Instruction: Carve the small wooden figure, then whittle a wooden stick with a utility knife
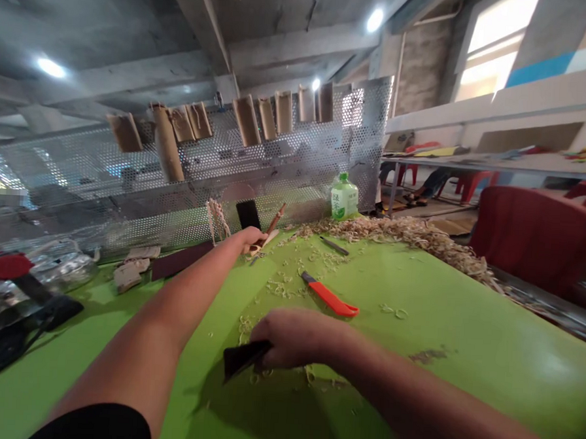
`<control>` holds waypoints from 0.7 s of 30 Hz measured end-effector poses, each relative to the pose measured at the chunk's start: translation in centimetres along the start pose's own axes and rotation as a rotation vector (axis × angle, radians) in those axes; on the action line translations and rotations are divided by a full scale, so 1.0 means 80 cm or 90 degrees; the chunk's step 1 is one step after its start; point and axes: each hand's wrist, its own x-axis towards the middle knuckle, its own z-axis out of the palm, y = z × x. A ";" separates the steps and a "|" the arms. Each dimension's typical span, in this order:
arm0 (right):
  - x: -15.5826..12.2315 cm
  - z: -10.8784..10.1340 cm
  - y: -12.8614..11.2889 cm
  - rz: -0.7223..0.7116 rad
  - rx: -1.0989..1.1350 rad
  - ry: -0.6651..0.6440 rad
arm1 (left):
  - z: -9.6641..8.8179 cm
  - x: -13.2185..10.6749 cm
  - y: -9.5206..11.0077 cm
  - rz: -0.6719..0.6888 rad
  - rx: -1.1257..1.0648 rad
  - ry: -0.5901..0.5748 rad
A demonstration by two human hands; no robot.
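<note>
My left hand (253,238) reaches to the far side of the green table, its fingers closed beside a brown wooden stick (276,218) and a pale wood piece (271,239). What lies between those fingers is hidden. Close to me, my right hand (286,340) is wrapped around a dark folded sheet (244,359) that looks like sandpaper and sticks out to the left. Just beyond that hand lies a knife with an orange handle (335,301). Farther back is a slim dark tool (334,246). A maroon sheet (180,261) lies left of my left hand.
Wood shavings (400,232) are heaped along the far right edge of the green table (464,320). A green-tinted bottle (344,199) stands by the perforated metal screen (296,161). Metal kettles (74,264) sit at left, and a red chair (532,238) is at right.
</note>
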 end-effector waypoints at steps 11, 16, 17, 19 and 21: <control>0.017 -0.054 0.117 0.379 0.163 0.457 | -0.033 -0.152 -0.034 0.054 -0.538 0.012; 0.009 -0.063 0.162 0.469 0.083 0.518 | -0.006 -0.211 -0.026 0.075 -0.756 -0.072; 0.007 -0.061 0.166 0.465 0.058 0.461 | -0.003 -0.221 -0.023 0.080 -0.768 -0.078; 0.004 -0.056 0.169 0.460 -0.007 0.347 | 0.002 -0.238 -0.016 0.083 -0.791 -0.085; 0.001 -0.051 0.168 0.457 -0.075 0.253 | 0.007 -0.251 -0.010 0.079 -0.819 -0.090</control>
